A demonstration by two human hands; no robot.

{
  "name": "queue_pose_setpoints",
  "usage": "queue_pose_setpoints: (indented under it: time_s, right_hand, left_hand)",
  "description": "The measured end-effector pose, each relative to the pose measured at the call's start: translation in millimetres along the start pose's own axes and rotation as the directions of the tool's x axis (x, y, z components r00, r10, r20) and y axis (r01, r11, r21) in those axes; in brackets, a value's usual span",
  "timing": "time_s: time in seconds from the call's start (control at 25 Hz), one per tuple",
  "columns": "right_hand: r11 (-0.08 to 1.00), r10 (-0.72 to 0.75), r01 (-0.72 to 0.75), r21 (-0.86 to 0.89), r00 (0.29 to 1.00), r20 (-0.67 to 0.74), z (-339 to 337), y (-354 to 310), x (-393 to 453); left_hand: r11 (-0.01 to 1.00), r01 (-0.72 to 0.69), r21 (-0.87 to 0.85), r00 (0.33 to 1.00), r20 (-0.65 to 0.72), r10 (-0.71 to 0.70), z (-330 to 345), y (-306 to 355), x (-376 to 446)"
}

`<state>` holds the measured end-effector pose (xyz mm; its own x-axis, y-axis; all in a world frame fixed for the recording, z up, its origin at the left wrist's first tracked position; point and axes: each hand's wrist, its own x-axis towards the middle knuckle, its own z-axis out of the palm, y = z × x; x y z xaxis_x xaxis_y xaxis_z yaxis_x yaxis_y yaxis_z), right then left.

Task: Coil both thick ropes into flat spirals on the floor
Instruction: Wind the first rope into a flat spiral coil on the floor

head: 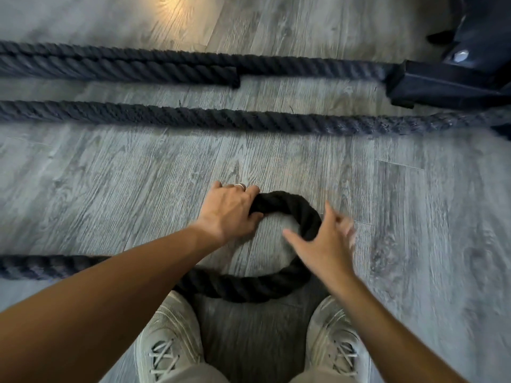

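Rope (279,288) lies on the grey plank floor (110,175), bent into a first open loop just ahead of the person's two shoes (171,341). Its long run comes in from the far left, passes under the left forearm, curves along the near side by the toes, climbs the right side and arches over the top to its end.

Left hand (228,211) holds that end at the loop's upper left, fingers and thumb curled round the rope and pressing it to the floor. Right hand (323,239) hovers over the loop's right side with fingers spread and blurred; whether it touches the rope I cannot tell.

The loop is wide, with bare floor showing in its middle, so the spiral looks barely begun. The judgement: the held end is the centre of the coil, and the slack lies to the left and near side of that grip. The right hand is nearer the curve that needs tightening inward.

Further away, more rope runs left to right in long straight lines (193,120), well apart from the loop, reaching a dark metal base (442,84) at upper right.
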<state>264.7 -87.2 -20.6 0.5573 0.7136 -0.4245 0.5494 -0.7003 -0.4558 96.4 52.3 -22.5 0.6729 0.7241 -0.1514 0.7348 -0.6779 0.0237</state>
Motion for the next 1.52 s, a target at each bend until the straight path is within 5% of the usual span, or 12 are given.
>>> queue_pose_setpoints:
  time_s: [0.12,0.24,0.4,0.48,0.6,0.88,1.04,1.16,1.24,1.32,1.44,1.52]
  right_hand:
    - [0.987,0.118,-0.138,0.078,0.969,0.217,27,12,-47]
    - [0.966,-0.025,0.000,0.260,0.995,0.096,27,-5,-18]
    - [0.943,-0.233,0.243,0.228,0.970,-0.070,10,-33,27]
    - [0.949,-0.298,0.293,0.118,0.954,0.029,9,-31,27]
    - [0.972,-0.224,0.233,-0.037,0.959,0.171,15,-23,15]
    - [0.986,-0.081,0.097,-0.133,0.989,0.121,39,-48,9]
    - [0.985,-0.080,0.089,-0.146,0.995,0.067,46,-56,9]
    - [0.969,-0.217,0.221,-0.114,0.975,0.046,42,-47,17]
    - [0.946,-0.306,0.311,-0.096,0.950,0.062,37,-41,20]
    - [0.903,-0.404,0.415,-0.107,0.908,0.114,34,-39,21]
    - [0.858,-0.483,0.508,-0.077,0.849,0.215,28,-40,19]
    - [0.900,-0.426,0.434,-0.030,0.893,0.143,31,-34,7]
  left_hand:
    - [0.995,0.045,0.086,0.999,0.003,-0.046,3,2,-13]
    - [0.973,0.214,-0.083,0.973,0.105,-0.205,9,16,-30]
    - [0.718,0.539,-0.441,0.842,0.285,-0.458,19,27,-42]
    - [0.607,0.601,-0.520,0.799,0.365,-0.479,20,24,-37]
    - [0.532,0.625,-0.571,0.781,0.438,-0.446,16,12,-33]
    - [0.549,0.676,-0.492,0.695,0.674,-0.252,-13,-31,-5]
    - [0.439,0.709,-0.552,0.675,0.711,-0.197,-10,-26,-10]
    - [0.595,0.630,-0.500,0.744,0.609,-0.276,-13,-30,-4]
    - [0.806,0.479,-0.346,0.867,0.329,-0.374,-13,-31,4]
    - [0.925,0.231,-0.303,0.972,0.108,-0.208,-12,-35,14]
    - [0.946,-0.091,-0.310,0.978,0.151,0.143,-13,-42,32]
    - [0.961,-0.138,-0.238,0.971,0.156,0.178,-11,-45,40]
